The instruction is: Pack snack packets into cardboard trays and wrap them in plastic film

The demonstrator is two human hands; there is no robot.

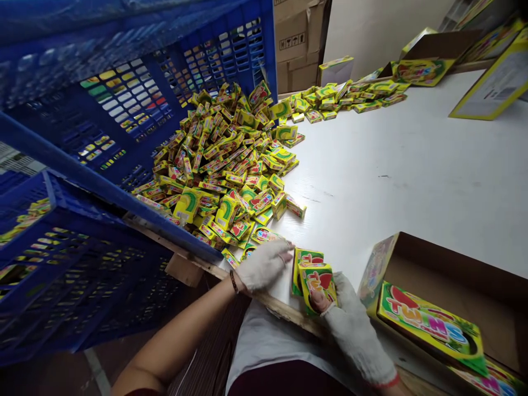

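Note:
Both my hands wear white knit gloves at the near edge of a white table (412,165). My right hand (350,324) is closed around a small stack of yellow-green packets (315,275), standing them on edge. My left hand (264,264) lies with its fingers stretched flat against the left side of that stack, touching loose packets at the foot of a big pile of packets (225,165). The pile spills out of a tipped blue plastic crate (136,104) on my left.
An open cardboard box (454,275) at the near right holds larger yellow-green printed cartons (429,324). More packets (342,96), boxes and printed cartons lie at the table's far end. Another blue crate (61,275) stands low on the left.

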